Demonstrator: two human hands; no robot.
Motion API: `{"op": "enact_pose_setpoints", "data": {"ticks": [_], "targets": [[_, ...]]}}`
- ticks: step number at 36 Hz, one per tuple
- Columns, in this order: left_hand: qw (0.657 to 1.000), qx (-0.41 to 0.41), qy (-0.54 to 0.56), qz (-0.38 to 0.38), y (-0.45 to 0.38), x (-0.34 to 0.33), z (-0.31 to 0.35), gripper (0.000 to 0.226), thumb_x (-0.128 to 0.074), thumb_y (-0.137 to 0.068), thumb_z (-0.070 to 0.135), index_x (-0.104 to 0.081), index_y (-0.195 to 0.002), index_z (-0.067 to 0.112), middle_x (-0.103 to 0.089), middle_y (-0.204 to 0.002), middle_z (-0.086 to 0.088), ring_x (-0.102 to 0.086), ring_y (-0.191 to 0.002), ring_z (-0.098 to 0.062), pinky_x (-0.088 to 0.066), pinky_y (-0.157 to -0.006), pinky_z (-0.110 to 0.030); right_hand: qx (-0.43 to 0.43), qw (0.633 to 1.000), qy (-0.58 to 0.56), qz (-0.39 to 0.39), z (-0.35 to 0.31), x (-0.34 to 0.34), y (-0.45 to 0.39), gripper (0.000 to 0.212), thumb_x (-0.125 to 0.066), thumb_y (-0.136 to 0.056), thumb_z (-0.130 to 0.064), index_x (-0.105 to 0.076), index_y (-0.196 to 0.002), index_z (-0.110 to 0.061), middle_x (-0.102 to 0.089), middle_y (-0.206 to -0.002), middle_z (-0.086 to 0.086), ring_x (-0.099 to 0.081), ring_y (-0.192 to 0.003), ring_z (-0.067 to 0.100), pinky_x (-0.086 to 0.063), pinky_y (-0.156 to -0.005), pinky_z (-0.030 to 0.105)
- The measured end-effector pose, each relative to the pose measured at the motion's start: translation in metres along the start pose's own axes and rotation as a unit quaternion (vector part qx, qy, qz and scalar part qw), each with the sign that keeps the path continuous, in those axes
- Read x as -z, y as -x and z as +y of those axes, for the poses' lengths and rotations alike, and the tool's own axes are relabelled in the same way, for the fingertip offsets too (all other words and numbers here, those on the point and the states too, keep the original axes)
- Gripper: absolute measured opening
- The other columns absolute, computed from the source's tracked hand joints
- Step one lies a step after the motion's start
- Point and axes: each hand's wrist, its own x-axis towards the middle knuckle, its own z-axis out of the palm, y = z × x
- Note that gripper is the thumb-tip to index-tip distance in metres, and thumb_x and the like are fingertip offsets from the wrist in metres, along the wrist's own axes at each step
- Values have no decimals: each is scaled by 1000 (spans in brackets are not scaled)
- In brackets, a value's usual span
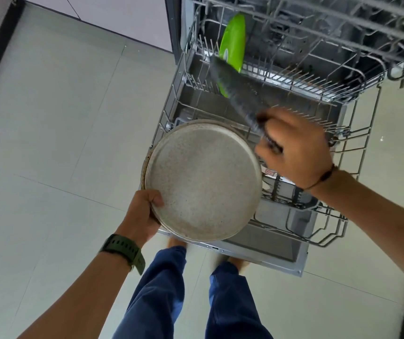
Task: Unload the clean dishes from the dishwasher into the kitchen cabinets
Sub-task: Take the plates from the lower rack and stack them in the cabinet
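Observation:
My left hand (144, 211) grips the near left rim of a stack of round speckled beige plates (203, 179), held flat over the front of the dishwasher's lower rack (342, 226). My right hand (293, 148) is shut on the edge of a dark grey speckled plate (235, 89), which is motion-blurred and tilted on edge above the lower rack's tines. A green plate (234, 42) stands upright in the rack behind the dark one, partly covered by it.
The upper rack (318, 45) is pulled out above and behind, overhanging the lower rack. The open dishwasher door (269, 255) lies flat in front of my legs. Pale tiled floor (61, 118) spreads to the left, with cabinet fronts at the far left.

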Motion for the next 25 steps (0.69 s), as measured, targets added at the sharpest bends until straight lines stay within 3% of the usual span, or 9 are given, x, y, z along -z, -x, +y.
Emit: {"op": "enact_pose_setpoints", "data": {"ticks": [5,7,9,11,14,17,19,22,25], "targets": [[1000,-3,6,-19,3,-9,4,45,-36,-53,-5,-53,-92,10,-56,-90,-9,-53,-87,-31,-52,-75,-42,178,983,42,-3,-38,-8,29,11,-56,-87,-12,-46,-83,-13,-73,-94,10,-70,-89,25,-54,-55,25],[1000,1,-3,-18,4,-14,6,27,-27,-70,-11,-46,-74,9,-53,-73,-5,-53,-71,-22,-49,-59,-29,187,982,41,3,-53,-11,40,10,-49,-93,-13,-46,-84,-15,-73,-97,7,-70,-92,24,-55,-66,26],[1000,4,7,-1,3,-16,6,29,-25,-74,-12,-33,-60,13,-44,-57,-3,-45,-54,-15,-42,-51,-20,181,983,22,-4,-66,-17,53,11,-46,-95,-14,-46,-85,-17,-73,-100,6,-69,-96,24,-54,-80,32],[1000,-2,31,2,4,-19,6,33,-27,-80,-8,-38,-54,10,-45,-51,-3,-44,-51,-16,-42,-51,-19,179,983,3,-29,-74,-23,66,11,-48,-94,-13,-47,-84,-17,-72,-103,7,-67,-101,25,-53,-89,38],[998,-20,50,-17,7,-24,5,63,-24,-87,-6,-53,-33,9,-53,-40,-1,-55,-39,-12,-47,-41,-17,181,980,-3,-86,-76,-26,83,10,-49,-94,-18,-51,-84,-16,-70,-107,8,-64,-107,27,-48,-95,43],[998,-29,50,-26,11,-26,5,49,-31,-72,-8,-53,-30,5,-54,-39,0,-55,-36,-10,-47,-39,-18,172,974,-11,-148,-74,-22,88,27,-35,-97,-37,-51,-93,-16,-67,-113,9,-60,-112,27,-41,-100,47],[998,-30,40,-26,9,-23,6,55,-27,-77,-10,-50,-28,1,-51,-36,-1,-52,-34,-9,-45,-37,-17,111,982,-18,-151,-68,-17,85,34,-28,-97,-42,-49,-98,-16,-67,-113,10,-57,-113,26,-36,-101,47],[998,-30,26,-38,9,-21,7,67,-21,-88,-6,-52,-29,2,-51,-37,-2,-52,-37,-9,-46,-39,-17,-101,990,-44,-88,-46,-10,66,31,-47,-86,-40,-50,-102,-14,-64,-112,14,-55,-107,28,-36,-98,41],[999,-30,15,-25,8,-22,7,67,-22,-87,-7,-51,-27,3,-51,-36,1,-52,-34,-8,-46,-40,-16,-351,924,-130,-78,-22,-5,42,52,-65,-79,-34,-47,-118,-4,-54,-117,14,-52,-107,28,-39,-92,32]]}}
